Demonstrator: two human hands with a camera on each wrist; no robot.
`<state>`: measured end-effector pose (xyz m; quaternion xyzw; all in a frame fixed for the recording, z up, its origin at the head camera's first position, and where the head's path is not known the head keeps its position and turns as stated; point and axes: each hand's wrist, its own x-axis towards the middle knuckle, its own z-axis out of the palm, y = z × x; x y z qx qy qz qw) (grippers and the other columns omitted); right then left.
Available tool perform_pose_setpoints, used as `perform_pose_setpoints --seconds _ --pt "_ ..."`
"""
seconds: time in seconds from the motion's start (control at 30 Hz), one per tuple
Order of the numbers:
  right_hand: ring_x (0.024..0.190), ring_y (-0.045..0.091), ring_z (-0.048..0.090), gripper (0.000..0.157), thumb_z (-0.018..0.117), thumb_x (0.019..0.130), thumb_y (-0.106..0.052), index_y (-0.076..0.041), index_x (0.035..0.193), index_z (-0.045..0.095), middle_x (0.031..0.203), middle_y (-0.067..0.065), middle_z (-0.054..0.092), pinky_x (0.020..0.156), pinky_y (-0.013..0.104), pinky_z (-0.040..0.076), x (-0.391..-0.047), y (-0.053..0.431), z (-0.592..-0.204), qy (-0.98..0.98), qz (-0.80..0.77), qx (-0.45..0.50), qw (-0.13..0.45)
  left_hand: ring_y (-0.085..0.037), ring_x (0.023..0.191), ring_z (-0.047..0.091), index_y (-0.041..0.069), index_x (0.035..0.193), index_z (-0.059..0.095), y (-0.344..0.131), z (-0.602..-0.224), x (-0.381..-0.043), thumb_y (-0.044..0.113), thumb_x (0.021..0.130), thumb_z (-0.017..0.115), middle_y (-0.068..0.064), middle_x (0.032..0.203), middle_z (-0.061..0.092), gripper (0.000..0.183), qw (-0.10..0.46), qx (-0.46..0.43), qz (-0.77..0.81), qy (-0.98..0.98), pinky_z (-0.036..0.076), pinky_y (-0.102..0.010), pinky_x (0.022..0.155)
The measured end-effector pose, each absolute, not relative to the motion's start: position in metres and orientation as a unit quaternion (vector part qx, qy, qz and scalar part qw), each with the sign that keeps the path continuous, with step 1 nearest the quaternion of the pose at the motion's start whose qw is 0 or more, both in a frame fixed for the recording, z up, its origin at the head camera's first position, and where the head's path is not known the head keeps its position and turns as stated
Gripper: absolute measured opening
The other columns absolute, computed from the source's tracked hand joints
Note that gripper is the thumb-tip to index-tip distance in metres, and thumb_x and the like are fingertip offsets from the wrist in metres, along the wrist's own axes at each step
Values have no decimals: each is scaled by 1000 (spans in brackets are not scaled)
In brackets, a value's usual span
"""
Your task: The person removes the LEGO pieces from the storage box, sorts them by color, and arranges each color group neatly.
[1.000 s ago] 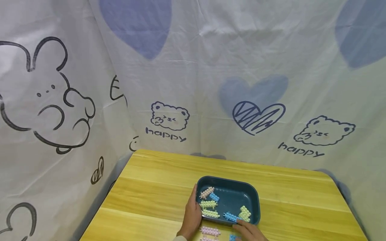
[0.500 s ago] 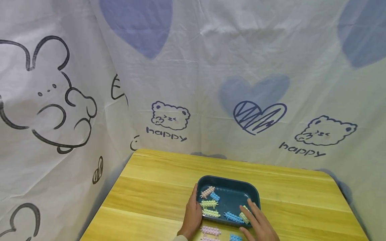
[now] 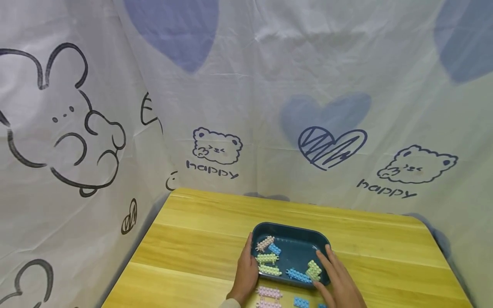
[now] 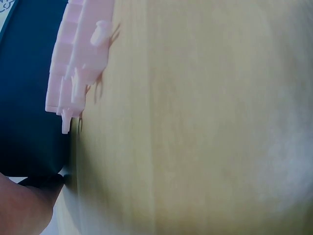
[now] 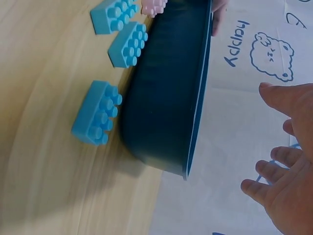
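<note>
A dark blue plastic bin (image 3: 290, 231) stands on the wooden table. At its left wall, my left hand (image 3: 246, 271) holds the side and near corner. My right hand (image 3: 339, 282), fingers spread, hovers by the right rim and grips nothing; in the right wrist view its fingers are apart from the bin wall. Inside the bin lie a peach toy piece (image 3: 265, 244), a small blue brick (image 3: 274, 249), two yellow-green studded pieces (image 3: 267, 258) at left, a long blue piece (image 3: 298, 276), and a yellow-green brick cluster (image 3: 313, 269) at right.
Along the bin's near side lie pink studded pieces (image 3: 268, 292) and several blue bricks (image 5: 98, 112). The wooden tabletop (image 3: 192, 239) extends to both sides. A printed cloth (image 3: 269, 107) hangs behind and to the left of the table.
My right hand has drawn away from the long blue piece, passed over the yellow-green cluster and moved right to the bin's edge. The left hand stays on the bin.
</note>
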<state>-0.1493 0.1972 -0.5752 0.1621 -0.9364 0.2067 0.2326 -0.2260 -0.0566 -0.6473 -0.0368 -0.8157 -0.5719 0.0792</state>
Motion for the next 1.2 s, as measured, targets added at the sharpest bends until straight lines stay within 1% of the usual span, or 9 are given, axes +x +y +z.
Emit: perform_pose_setpoints --seconds 0.07,0.17,0.3,0.47,0.63,0.8,1.03,1.1,1.2 --pt "128 46 57 88 92 77 -18 -9 153 49 155 24 46 86 58 59 -150 198 -573 -938 210 155 226 -41 152 28 -1 163 24 -57 -648 -226 -15 99 35 -21 167 29 66 79 -38 -572 -816 24 -56 122" --pt "128 45 56 90 92 78 -18 -8 155 46 155 24 46 88 59 58 -152 199 -571 -939 214 155 222 -41 152 28 -1 163 24 -56 -647 -227 -15 99 35 -21 167 29 66 79 -38 -572 -815 24 -56 123" --pt "129 45 56 94 93 76 -15 -7 156 45 156 24 46 89 58 58 -156 200 -570 -935 216 166 229 -41 152 28 -1 163 24 -56 -648 -227 -15 99 35 -20 167 28 67 78 -37 -576 -813 24 -56 123" --pt "128 45 55 94 95 72 -12 -3 153 48 154 26 47 87 55 60 -162 203 -573 -929 203 182 250 -41 152 27 0 164 24 -55 -648 -228 -15 99 35 -20 167 28 67 76 -35 -577 -812 24 -56 122" --pt "128 44 56 89 94 73 -13 -2 150 51 153 25 48 85 53 60 -164 202 -575 -930 201 178 251 -41 152 27 0 164 25 -53 -647 -227 -15 99 35 -20 167 28 67 74 -32 -578 -812 23 -56 123" --pt "128 43 56 84 92 77 -12 -4 151 50 154 21 48 87 55 60 -166 201 -577 -936 217 165 221 -41 152 27 0 164 24 -53 -647 -226 -15 99 35 -20 167 28 67 75 -34 -579 -811 24 -57 122" --pt "133 45 52 74 84 88 -16 -5 152 49 156 21 46 95 58 57 -176 193 -581 -946 246 153 142 -39 152 29 0 164 24 -57 -649 -226 -13 99 35 -20 167 29 66 79 -31 -573 -815 25 -54 123" --pt "134 46 51 73 83 88 -15 -5 152 50 156 22 46 95 58 56 -178 190 -582 -946 254 154 134 -40 152 29 -1 163 25 -57 -649 -225 -14 99 35 -20 167 29 67 82 -33 -574 -814 25 -55 122" --pt "133 46 52 73 84 88 -14 -5 152 50 155 22 47 94 58 57 -182 186 -584 -944 254 159 139 -41 152 28 -1 163 25 -57 -649 -225 -14 98 35 -20 167 29 67 82 -37 -578 -811 24 -55 122"
